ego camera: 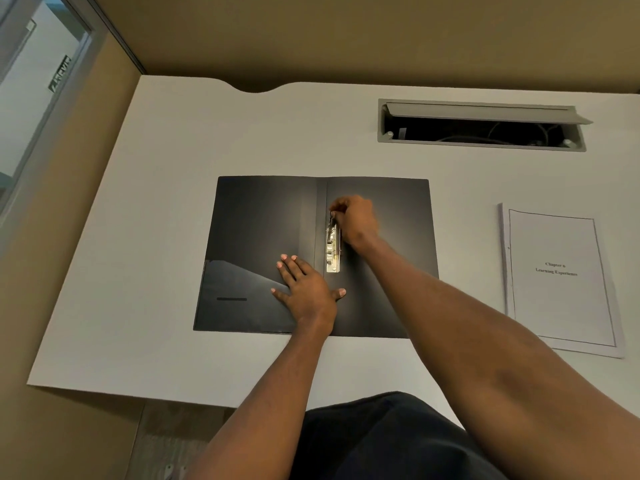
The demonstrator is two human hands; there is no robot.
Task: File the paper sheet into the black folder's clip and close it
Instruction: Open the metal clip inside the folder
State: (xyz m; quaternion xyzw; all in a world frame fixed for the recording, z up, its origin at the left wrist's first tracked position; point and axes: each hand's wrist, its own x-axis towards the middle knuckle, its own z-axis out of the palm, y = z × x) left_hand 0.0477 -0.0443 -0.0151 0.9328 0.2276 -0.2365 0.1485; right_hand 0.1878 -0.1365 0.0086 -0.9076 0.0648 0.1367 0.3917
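The black folder (263,230) lies open and flat in the middle of the white desk. Its metal clip (332,249) runs along the spine on the right half. My right hand (355,216) pinches the far end of the clip's lever, fingers closed on it. My left hand (306,284) presses flat on the folder near the spine, fingers spread, just below and left of the clip. The paper sheet (561,282), printed with a chapter heading, lies on the desk to the right of the folder, apart from it.
The white desk (156,341) has a grey cable tray (481,126) with its lid raised at the back right. A curved notch cuts the far edge. A glass partition stands at the left. My dark-clothed lap shows at the bottom.
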